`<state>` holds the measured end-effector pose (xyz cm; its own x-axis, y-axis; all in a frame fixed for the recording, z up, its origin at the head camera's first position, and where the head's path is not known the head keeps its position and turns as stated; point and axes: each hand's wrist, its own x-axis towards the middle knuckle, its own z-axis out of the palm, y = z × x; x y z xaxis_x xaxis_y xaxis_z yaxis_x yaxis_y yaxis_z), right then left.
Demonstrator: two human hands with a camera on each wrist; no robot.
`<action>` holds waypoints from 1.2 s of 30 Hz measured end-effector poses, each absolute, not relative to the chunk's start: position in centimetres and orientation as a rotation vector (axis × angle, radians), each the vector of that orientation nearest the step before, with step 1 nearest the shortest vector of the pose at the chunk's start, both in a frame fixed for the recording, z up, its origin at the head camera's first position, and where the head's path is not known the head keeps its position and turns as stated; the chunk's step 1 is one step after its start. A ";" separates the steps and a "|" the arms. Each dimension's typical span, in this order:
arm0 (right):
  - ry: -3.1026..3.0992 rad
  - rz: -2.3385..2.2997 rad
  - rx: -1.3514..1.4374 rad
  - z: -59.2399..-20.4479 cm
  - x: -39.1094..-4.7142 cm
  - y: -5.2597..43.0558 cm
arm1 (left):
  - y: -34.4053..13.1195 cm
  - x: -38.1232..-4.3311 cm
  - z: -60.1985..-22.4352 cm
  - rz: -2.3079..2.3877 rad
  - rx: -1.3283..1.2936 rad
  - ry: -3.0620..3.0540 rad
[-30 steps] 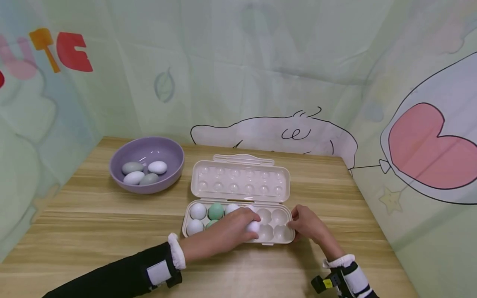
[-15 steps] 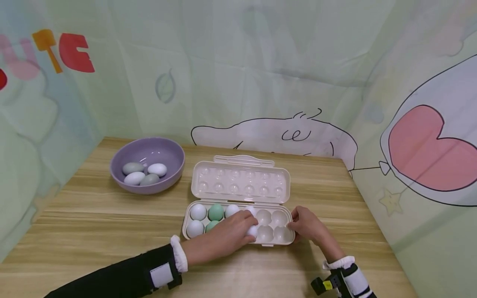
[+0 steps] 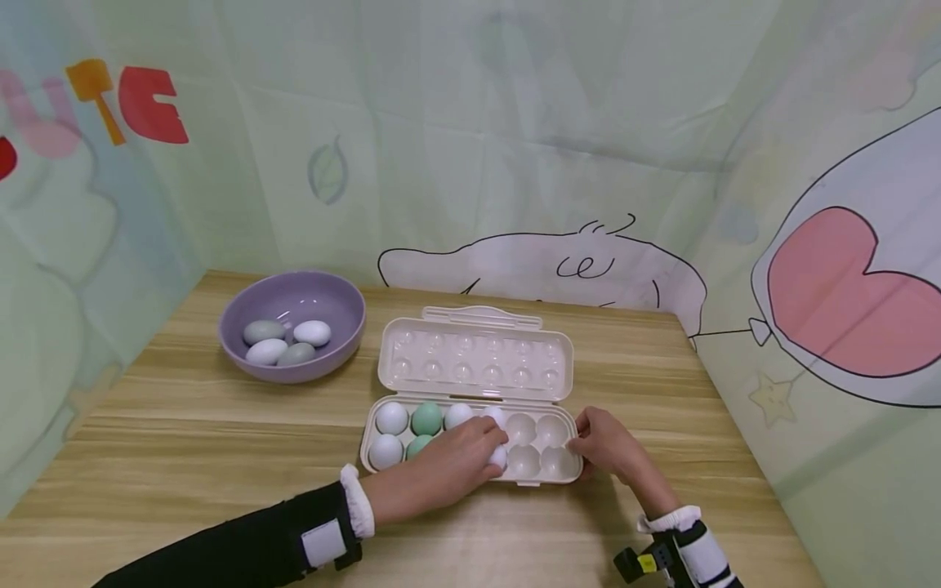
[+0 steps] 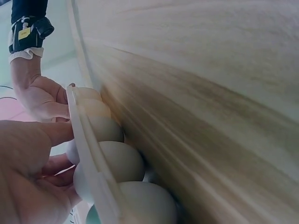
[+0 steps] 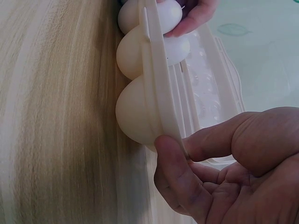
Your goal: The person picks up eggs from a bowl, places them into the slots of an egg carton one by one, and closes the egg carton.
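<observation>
A cream egg carton point(image 3: 528, 480) lies open on the wooden table, its lid point(image 3: 475, 385) folded back. My left hand point(image 3: 456, 467) reaches over the tray from the left and holds a white egg point(image 3: 498, 457) at the fourth front well. My right hand point(image 3: 606, 443) pinches the tray's right edge between thumb and fingers, seen close in the right wrist view. White eggs point(image 3: 392, 418) and green eggs point(image 3: 426, 419) fill wells on the left; another white egg point(image 3: 496, 415) sits behind my left fingertips. The rightmost wells stand empty. My left hand hides part of the front row.
A purple bowl point(image 3: 345, 349) stands at the back left of the table, with grey eggs point(image 3: 264, 331) and white eggs point(image 3: 312, 332) in it. Printed cloth walls point(image 3: 470, 139) rise behind the table and at both sides.
My left hand has lowered slightly and shifted a little left, with the white egg settling into the front well. My right hand has stayed at the carton's edge.
</observation>
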<state>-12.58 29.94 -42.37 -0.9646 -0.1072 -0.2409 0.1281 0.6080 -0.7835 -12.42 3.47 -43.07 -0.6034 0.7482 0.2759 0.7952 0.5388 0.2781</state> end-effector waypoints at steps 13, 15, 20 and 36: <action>2.578 -1.269 0.034 -42.4 -12.5 29.9 | 3.6 -12.3 -43.4 -0.373 -1.296 -2.549; 2.581 -1.265 0.046 -42.5 -12.6 29.9 | 3.6 -12.3 -43.3 -0.318 -1.288 -2.525; 2.577 -1.268 0.053 -42.5 -12.6 29.9 | 3.4 -12.5 -43.1 -0.237 -1.272 -2.486; 2.569 -1.286 0.013 -42.2 -12.5 29.8 | 1.4 -13.2 -41.1 -0.242 -1.248 -2.546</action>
<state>-12.55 29.76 -42.16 -0.9641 -0.1110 -0.2411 0.1265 0.6063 -0.7851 -13.17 1.36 -41.05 -0.5803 0.7428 0.3338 0.7924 0.6096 0.0209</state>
